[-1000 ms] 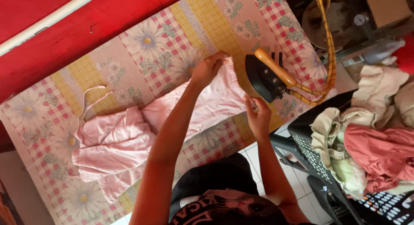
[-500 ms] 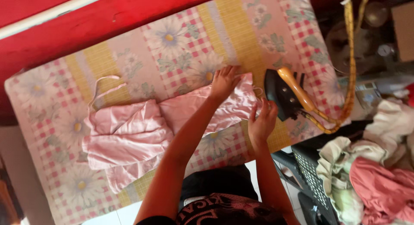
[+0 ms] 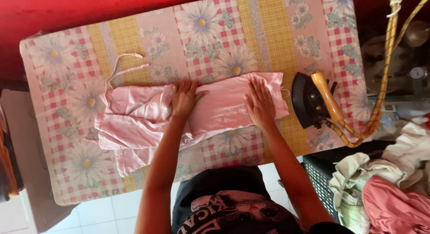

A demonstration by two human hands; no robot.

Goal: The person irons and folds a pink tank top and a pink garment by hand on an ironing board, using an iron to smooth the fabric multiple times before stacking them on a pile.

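A pale pink garment [image 3: 148, 122] with thin straps lies stretched across a table covered in a flowered, checked cloth [image 3: 224, 36]. My left hand [image 3: 184, 98] presses flat on the garment's middle, fingers spread. Flat on the garment's right end rests my right hand [image 3: 260, 103], also with fingers apart. A black iron with an orange-brown handle [image 3: 319, 99] stands on the cloth just right of that hand, not touched. The garment's left part is bunched and wrinkled.
A yellow braided cord [image 3: 380, 81] runs from the iron up the right side. A dark basket [image 3: 327, 180] with a heap of clothes [image 3: 394, 189] stands at lower right. A red wall [image 3: 67, 10] lies beyond the table. White floor tiles [image 3: 103, 216] show below.
My left hand slid left from the garment's right end to its middle. My right hand moved from the edge near the iron onto the garment's right end. The camera view shifted.
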